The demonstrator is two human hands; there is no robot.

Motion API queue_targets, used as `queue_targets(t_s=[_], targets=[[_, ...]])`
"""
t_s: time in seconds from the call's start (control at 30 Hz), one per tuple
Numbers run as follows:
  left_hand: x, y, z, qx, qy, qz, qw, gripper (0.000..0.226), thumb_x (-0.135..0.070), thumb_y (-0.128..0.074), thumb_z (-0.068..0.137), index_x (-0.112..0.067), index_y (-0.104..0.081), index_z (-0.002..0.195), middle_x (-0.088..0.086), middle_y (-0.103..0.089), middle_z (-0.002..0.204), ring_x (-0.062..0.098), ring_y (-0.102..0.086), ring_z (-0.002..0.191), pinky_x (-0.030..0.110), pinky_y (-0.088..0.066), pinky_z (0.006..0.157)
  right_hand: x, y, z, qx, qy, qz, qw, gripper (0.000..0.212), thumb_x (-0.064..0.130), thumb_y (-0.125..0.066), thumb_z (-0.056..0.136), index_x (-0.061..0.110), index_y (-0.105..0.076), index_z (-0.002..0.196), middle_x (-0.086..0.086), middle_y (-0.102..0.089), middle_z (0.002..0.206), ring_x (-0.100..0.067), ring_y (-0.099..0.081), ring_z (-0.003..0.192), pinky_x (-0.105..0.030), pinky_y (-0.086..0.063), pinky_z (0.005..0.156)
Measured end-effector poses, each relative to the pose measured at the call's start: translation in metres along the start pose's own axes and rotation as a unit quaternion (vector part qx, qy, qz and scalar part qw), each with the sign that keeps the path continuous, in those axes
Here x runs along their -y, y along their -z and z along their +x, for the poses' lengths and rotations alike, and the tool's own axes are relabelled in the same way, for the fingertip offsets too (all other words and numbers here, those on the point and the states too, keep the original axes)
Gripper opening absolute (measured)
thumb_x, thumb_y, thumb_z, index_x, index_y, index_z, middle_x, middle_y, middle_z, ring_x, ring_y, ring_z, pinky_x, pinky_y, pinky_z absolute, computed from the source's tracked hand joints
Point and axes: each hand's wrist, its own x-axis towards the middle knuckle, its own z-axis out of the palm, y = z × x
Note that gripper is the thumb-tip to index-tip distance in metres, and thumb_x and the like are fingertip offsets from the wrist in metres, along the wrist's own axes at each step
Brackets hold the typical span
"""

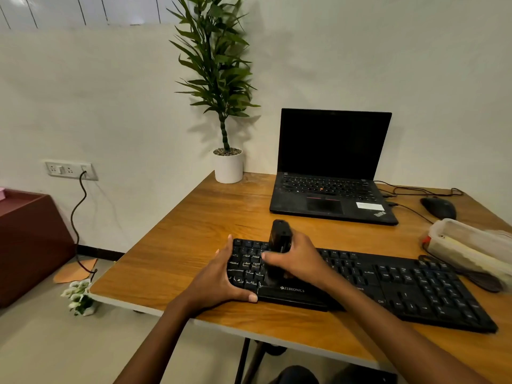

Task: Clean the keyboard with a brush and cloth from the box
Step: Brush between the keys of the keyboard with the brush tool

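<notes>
Two hands tend a black plastic keyboard [415, 284] on a wooden table [194, 236]. The left hand [221, 278] grips its left end; right hand [296, 259] clutches a black brush [279, 236] upright on the keys.

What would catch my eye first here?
Two hands at the near edge of the desk: the right hand grips a black brush upright on the black keyboard, while the left hand holds the keyboard's left end. Behind stand an open laptop with a dark screen and a tall plant in a white pot.

box [471, 245] beside keyboard [415, 284], laptop [332, 173] perhaps near
</notes>
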Motion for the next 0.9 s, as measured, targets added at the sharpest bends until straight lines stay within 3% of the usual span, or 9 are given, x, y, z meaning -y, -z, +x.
queue_targets(t_s=[0.1, 0.17, 0.23, 0.33, 0.4, 0.5, 0.7, 0.83, 0.9], targets=[[0.001, 0.001, 0.0, -0.001, -0.001, 0.0, 1.0, 0.149, -0.073, -0.08, 0.036, -0.039, 0.016, 0.145, -0.003, -0.01, 0.159, 0.023, -0.01, 0.146, 0.049, -0.022, 0.116, 0.001, 0.003, 0.005, -0.02, 0.0, -0.079, 0.997, 0.029, 0.025, -0.073, 0.071, 0.028, -0.044, 0.075, 0.004, -0.055, 0.075, -0.013, -0.054, 0.067, -0.031, -0.049, 0.062], [0.001, 0.002, 0.0, 0.002, 0.001, -0.005, 1.0, 0.15, -0.072, -0.08, 0.036, -0.038, 0.015, 0.146, -0.003, -0.011, 0.158, 0.022, -0.008, 0.146, 0.049, -0.02, 0.117, 0.003, 0.002, 0.006, -0.035, 0.011, -0.064, 0.997, 0.028, 0.025, -0.073, 0.071, 0.028, -0.045, 0.075, 0.003, -0.058, 0.075, -0.012, -0.056, 0.066, -0.029, -0.048, 0.058], [0.001, 0.001, 0.0, 0.004, 0.0, -0.016, 1.0, 0.15, -0.072, -0.08, 0.036, -0.037, 0.015, 0.146, -0.003, -0.01, 0.158, 0.022, -0.007, 0.146, 0.049, -0.018, 0.117, 0.002, -0.003, 0.004, 0.008, -0.002, -0.005, 1.0, 0.025, 0.022, -0.073, 0.074, 0.023, -0.048, 0.078, 0.001, -0.059, 0.076, -0.009, -0.059, 0.064, -0.026, -0.05, 0.054], [-0.001, 0.001, -0.001, 0.003, 0.0, -0.014, 1.0, 0.15, -0.072, -0.079, 0.037, -0.034, 0.015, 0.147, -0.003, -0.008, 0.159, 0.02, 0.001, 0.146, 0.046, -0.012, 0.118, 0.002, 0.0, 0.005, -0.009, -0.014, -0.069, 0.997, 0.027, 0.026, -0.073, 0.07, 0.027, -0.046, 0.075, 0.004, -0.056, 0.075, -0.014, -0.057, 0.07, -0.03, -0.048, 0.061], [-0.002, 0.001, -0.002, 0.005, 0.001, -0.016, 1.0, 0.151, -0.074, -0.078, 0.035, -0.032, 0.015, 0.147, -0.002, -0.008, 0.159, 0.02, 0.002, 0.146, 0.045, -0.011, 0.118, 0.007, 0.0, 0.001, -0.036, 0.014, -0.064, 0.997, 0.029, 0.027, -0.073, 0.07, 0.03, -0.045, 0.075, 0.007, -0.055, 0.074, -0.01, -0.055, 0.068, -0.024, -0.046, 0.06], [-0.003, 0.001, -0.002, 0.004, -0.005, -0.017, 1.0, 0.153, -0.077, -0.076, 0.033, -0.031, 0.014, 0.148, -0.003, -0.007, 0.159, 0.019, 0.004, 0.146, 0.043, -0.011, 0.119, 0.007, -0.006, -0.014, 0.023, 0.029, 0.001, 0.999, 0.028, 0.02, -0.074, 0.074, 0.029, -0.048, 0.078, 0.01, -0.058, 0.074, 0.002, -0.057, 0.065, -0.011, -0.045, 0.057], [0.0, 0.002, -0.001, 0.002, -0.003, -0.006, 1.0, 0.151, -0.078, -0.075, 0.035, -0.033, 0.015, 0.147, -0.003, -0.008, 0.159, 0.02, 0.0, 0.146, 0.047, -0.014, 0.118, 0.006, 0.0, -0.018, -0.036, 0.036, -0.001, 0.999, 0.026, 0.022, -0.076, 0.072, 0.026, -0.05, 0.076, 0.009, -0.058, 0.071, 0.001, -0.056, 0.062, -0.01, -0.043, 0.056], [-0.001, 0.001, -0.002, 0.003, -0.004, -0.006, 1.0, 0.151, -0.077, -0.076, 0.035, -0.033, 0.015, 0.147, -0.003, -0.009, 0.159, 0.02, 0.001, 0.146, 0.047, -0.014, 0.118, 0.008, -0.011, -0.028, 0.038, 0.043, 0.017, 0.998, 0.027, 0.018, -0.075, 0.074, 0.03, -0.051, 0.08, 0.011, -0.059, 0.073, 0.005, -0.057, 0.065, -0.011, -0.045, 0.057], [-0.001, 0.001, -0.002, 0.002, -0.002, -0.005, 1.0, 0.15, -0.078, -0.076, 0.035, -0.034, 0.015, 0.146, -0.002, -0.011, 0.159, 0.021, -0.004, 0.146, 0.048, -0.018, 0.117, 0.01, -0.004, -0.02, 0.002, 0.027, 0.023, 0.999, 0.023, 0.02, -0.075, 0.074, 0.023, -0.053, 0.08, 0.009, -0.058, 0.072, 0.001, -0.056, 0.063, -0.009, -0.044, 0.055]])
